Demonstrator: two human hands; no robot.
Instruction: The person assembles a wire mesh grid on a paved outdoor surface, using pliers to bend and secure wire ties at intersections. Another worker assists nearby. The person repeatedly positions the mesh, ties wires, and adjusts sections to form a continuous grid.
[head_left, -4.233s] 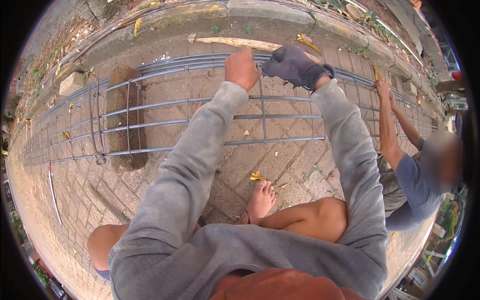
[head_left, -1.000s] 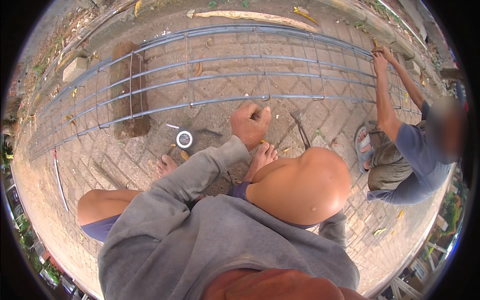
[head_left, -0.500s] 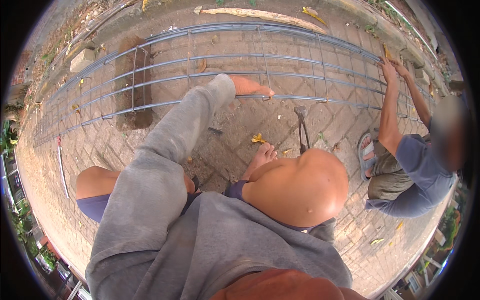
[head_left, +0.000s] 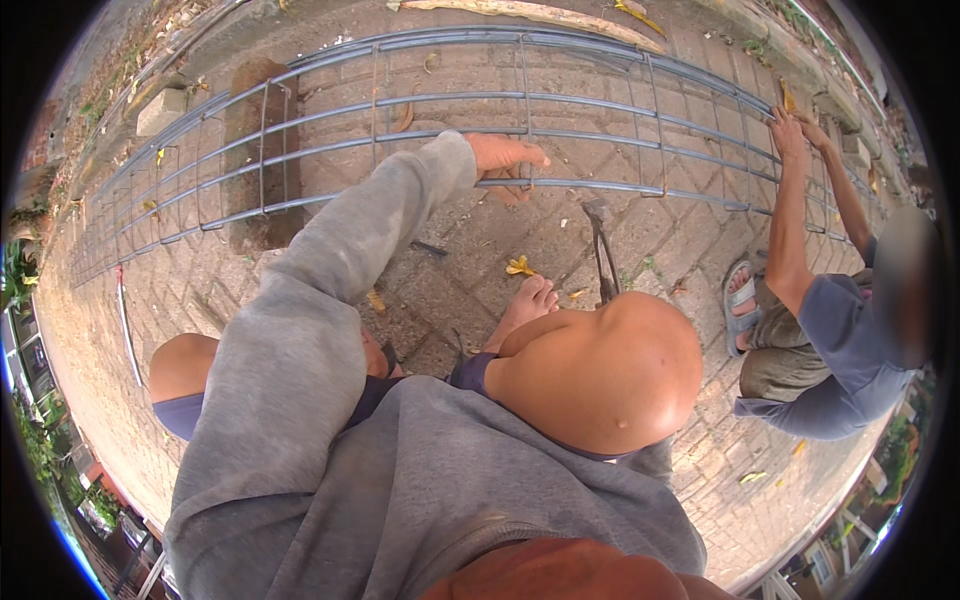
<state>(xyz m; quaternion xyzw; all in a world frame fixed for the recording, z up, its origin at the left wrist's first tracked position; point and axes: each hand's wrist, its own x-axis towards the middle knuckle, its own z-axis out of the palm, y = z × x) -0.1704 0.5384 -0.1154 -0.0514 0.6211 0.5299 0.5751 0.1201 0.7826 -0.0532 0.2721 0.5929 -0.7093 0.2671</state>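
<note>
A long steel rebar cage [head_left: 580,139], made of parallel bars joined by thin square stirrups, lies across the brick paving in front of me. My left hand [head_left: 505,158] reaches over it in a grey sleeve, fingers curled about the near bar beside a stirrup. My right hand is hidden; only some grey sleeve shows behind my bent right knee. A pair of pincers [head_left: 600,240] stands jaws-up by that knee, its handles running out of sight behind it. At the cage's right end, a co-worker's two hands [head_left: 797,130] are on the bars.
A brown block [head_left: 262,215] lies under the cage's left part. The co-worker [head_left: 840,340] squats at right. A wooden pole [head_left: 530,14] lies beyond the cage. At left is a thin rod [head_left: 127,325]; my bare foot [head_left: 527,305] is near a yellow flower [head_left: 520,266].
My left hand has shifted slightly at the stirrup, and its lower fingers now show below the near bar. The view has moved a little; the co-worker's hands stay on the cage.
</note>
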